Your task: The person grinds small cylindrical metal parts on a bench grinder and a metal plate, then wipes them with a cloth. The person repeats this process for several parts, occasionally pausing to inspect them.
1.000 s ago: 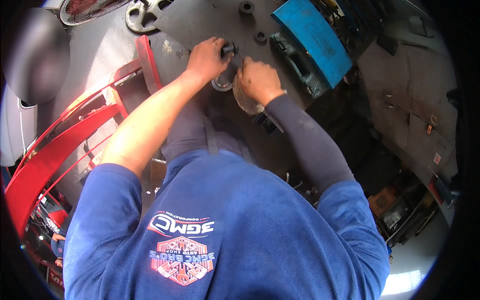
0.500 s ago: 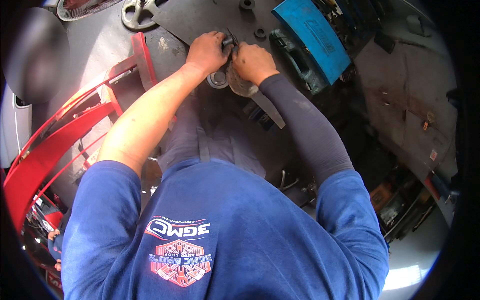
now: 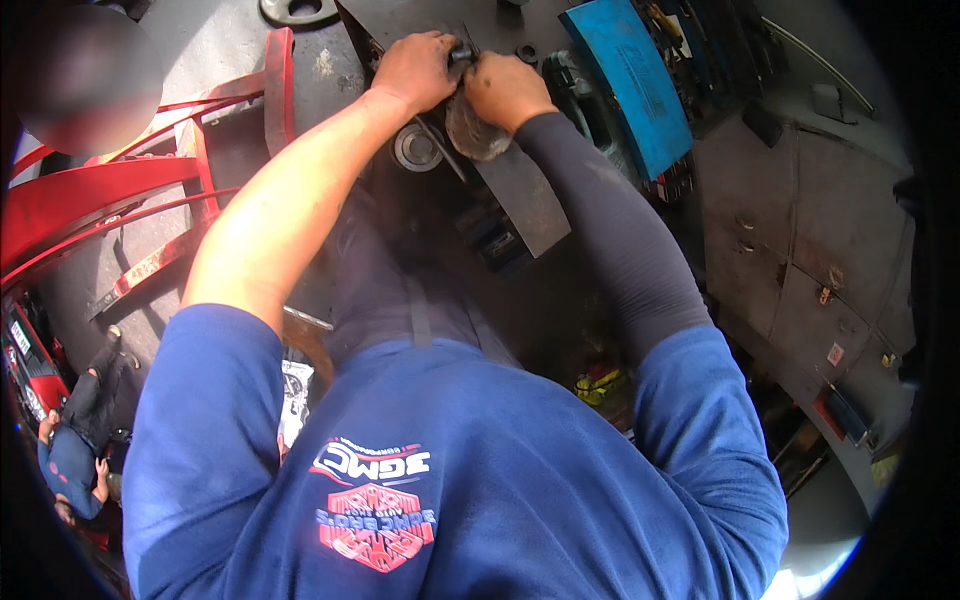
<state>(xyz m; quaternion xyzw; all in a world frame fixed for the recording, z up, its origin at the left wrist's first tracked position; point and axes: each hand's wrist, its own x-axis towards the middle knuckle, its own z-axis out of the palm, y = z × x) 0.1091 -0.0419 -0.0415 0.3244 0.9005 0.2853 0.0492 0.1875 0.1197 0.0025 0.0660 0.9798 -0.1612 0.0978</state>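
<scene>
My left hand (image 3: 418, 72) is closed, its fingers curled at a short dark cylindrical piece (image 3: 460, 53), which looks like a rubber bushing. Pressed close on its right, my right hand (image 3: 506, 92) is closed too; whatever its fingers grip is hidden. Under the right hand shows a rough, dull grey metal part (image 3: 474, 132) with a rounded end. Beside that, below my left wrist, lies a round metal piece (image 3: 416, 148) with a ringed face. A flat grey metal plate (image 3: 528, 200) juts out beneath the rough part.
Right of my hands lie a blue case lid (image 3: 635, 85) and a dark moulded case (image 3: 580, 100). A small black ring (image 3: 526, 53) sits beyond the right hand. Red metal framework (image 3: 100, 195) stands at left. Grey cabinets (image 3: 800, 220) are at right. Another person (image 3: 75, 450) is at lower left.
The view has shifted, so both hands appear slightly higher, still together at the dark piece. More of the round metal piece and flat plate shows. The other person has come further into view.
</scene>
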